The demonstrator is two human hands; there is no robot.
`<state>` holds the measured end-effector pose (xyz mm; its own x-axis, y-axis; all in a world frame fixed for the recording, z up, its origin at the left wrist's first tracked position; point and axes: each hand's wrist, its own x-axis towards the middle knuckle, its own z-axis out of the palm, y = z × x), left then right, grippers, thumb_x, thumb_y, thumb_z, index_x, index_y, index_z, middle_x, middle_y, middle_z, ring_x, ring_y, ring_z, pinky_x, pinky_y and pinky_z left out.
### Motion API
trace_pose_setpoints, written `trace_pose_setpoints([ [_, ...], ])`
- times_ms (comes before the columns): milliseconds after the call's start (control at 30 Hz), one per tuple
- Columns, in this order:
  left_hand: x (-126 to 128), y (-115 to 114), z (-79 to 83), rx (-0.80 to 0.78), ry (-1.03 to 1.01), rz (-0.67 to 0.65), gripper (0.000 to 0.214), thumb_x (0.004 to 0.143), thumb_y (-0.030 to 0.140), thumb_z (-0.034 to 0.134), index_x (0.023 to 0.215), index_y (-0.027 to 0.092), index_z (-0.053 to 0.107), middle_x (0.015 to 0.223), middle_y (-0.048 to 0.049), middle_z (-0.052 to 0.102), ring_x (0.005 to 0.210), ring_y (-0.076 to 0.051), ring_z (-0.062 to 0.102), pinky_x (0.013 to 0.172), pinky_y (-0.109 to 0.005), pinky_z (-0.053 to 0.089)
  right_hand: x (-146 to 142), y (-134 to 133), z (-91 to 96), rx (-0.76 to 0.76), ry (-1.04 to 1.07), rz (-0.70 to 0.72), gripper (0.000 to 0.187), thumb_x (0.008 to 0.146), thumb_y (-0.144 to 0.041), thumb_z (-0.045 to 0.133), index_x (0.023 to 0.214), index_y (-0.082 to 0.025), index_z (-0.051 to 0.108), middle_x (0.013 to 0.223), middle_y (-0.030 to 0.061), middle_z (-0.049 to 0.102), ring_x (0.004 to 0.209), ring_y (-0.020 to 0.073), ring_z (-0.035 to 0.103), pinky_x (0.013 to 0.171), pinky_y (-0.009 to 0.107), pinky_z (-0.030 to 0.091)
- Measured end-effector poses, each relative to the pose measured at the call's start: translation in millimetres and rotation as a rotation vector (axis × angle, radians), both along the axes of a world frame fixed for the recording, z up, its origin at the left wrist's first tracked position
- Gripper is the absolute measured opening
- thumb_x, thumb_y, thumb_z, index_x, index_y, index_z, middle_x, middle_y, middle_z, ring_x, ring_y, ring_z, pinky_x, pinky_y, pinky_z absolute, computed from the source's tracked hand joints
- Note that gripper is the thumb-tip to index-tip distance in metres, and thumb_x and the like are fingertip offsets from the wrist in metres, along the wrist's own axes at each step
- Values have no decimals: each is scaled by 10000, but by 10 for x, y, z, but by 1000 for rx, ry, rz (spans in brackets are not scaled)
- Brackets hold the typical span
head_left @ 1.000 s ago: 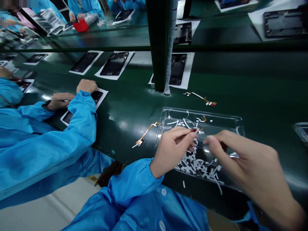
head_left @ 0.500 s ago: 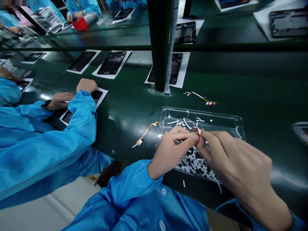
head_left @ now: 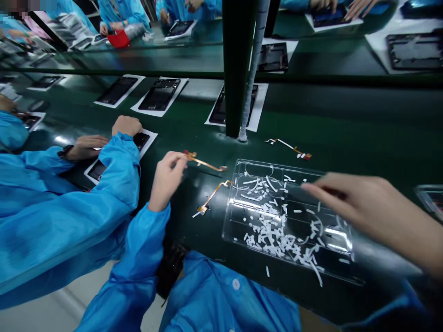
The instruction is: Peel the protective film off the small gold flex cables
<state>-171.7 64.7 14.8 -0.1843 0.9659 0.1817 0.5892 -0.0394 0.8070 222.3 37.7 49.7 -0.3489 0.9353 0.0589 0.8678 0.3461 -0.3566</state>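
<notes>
Between the thumb and fingers of my left hand (head_left: pixel 169 177) is one end of a flex cable (head_left: pixel 207 164), an orange-brown ribbon stretching to the right above the bench. Just below it a second flex cable (head_left: pixel 212 196) lies by the clear plastic tray (head_left: pixel 228 226). My right hand (head_left: pixel 349 198) hovers over the tray's right side, thumb and fingers pressed together; anything in the pinch is too small or hidden to make out. Many white paper scraps (head_left: pixel 277 235) lie in the tray. Behind the tray a third flex cable (head_left: pixel 289 148) rests on the bench.
A dark post (head_left: pixel 238 69) rises from the green bench behind the tray. Black device frames (head_left: pixel 161 94) on white sheets line the back. At left, a co-worker's hands (head_left: pixel 126 127) rest on another device. Another clear tray (head_left: pixel 431 198) stands at the right edge.
My hands were together over the tray at the flex cable. Now they are apart: the left has carried the cable leftward, and the right has drawn back to the right.
</notes>
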Motion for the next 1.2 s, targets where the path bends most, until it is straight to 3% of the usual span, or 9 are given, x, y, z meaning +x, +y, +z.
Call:
trace_pose_setpoints([
  [100,-407,57,-138,-100,311,129,251,920,279,576,1081,144,711,1094,-94,616,884,-189,638,917,-344,543,-77,592,-91,-56,-33,-128,453,947,-595,564,1035,-187,739,951,90,734,802,206,660,663,328,446],
  [200,-510,-79,-184,-126,412,226,549,916,327,607,1430,148,534,1221,-125,519,831,-175,628,1006,-423,525,-256,1107,-220,-41,-49,-230,580,939,-593,578,1248,-112,679,1185,190,681,981,306,649,749,407,472],
  [367,-298,-363,-182,-85,240,151,532,940,354,582,1449,206,529,1200,-82,506,690,-94,589,861,-346,577,-403,1521,-422,-183,-31,-255,416,943,-448,662,1236,-153,667,1175,116,676,1080,260,642,910,444,536],
  [533,14,-510,-207,-39,48,35,372,947,366,584,1268,194,658,1189,-78,558,774,-115,634,680,-252,552,-324,1590,-356,-291,98,-324,370,978,-417,633,1252,-169,638,1263,85,649,1079,218,654,917,426,576],
  [700,441,-677,-95,-71,-177,-149,248,962,381,602,1067,198,732,1077,-60,662,827,-143,668,724,-252,547,-296,1144,-36,-249,346,-328,367,980,-411,633,1250,-161,632,1220,87,661,1033,198,665,883,411,586],
  [800,819,-788,38,-178,-436,-242,286,936,397,652,1130,196,709,1018,-61,706,822,-156,690,717,-252,563,-395,532,204,-170,520,-246,313,989,-395,620,1186,-155,663,1067,58,701,899,159,678,820,364,587],
  [933,1312,-820,213,-197,-696,-344,476,871,345,752,1318,231,633,1239,-90,699,933,-174,725,786,-272,601,-559,-274,376,-110,699,-131,239,950,-412,648,957,-197,752,877,38,718,759,149,671,725,290,564],
  [1067,1528,-762,342,-42,-595,-467,209,915,315,717,1066,183,779,1054,-93,751,960,-193,721,839,-288,593,-609,-691,316,-126,837,-132,258,949,-437,643,945,-205,755,761,23,678,636,135,647,616,264,548],
  [1200,1560,-787,386,152,-371,-394,135,932,289,716,969,188,798,941,-71,756,905,-179,708,815,-286,585,-594,-812,180,-122,967,-286,280,932,-467,662,945,-193,718,745,32,670,625,150,665,588,267,575],
])
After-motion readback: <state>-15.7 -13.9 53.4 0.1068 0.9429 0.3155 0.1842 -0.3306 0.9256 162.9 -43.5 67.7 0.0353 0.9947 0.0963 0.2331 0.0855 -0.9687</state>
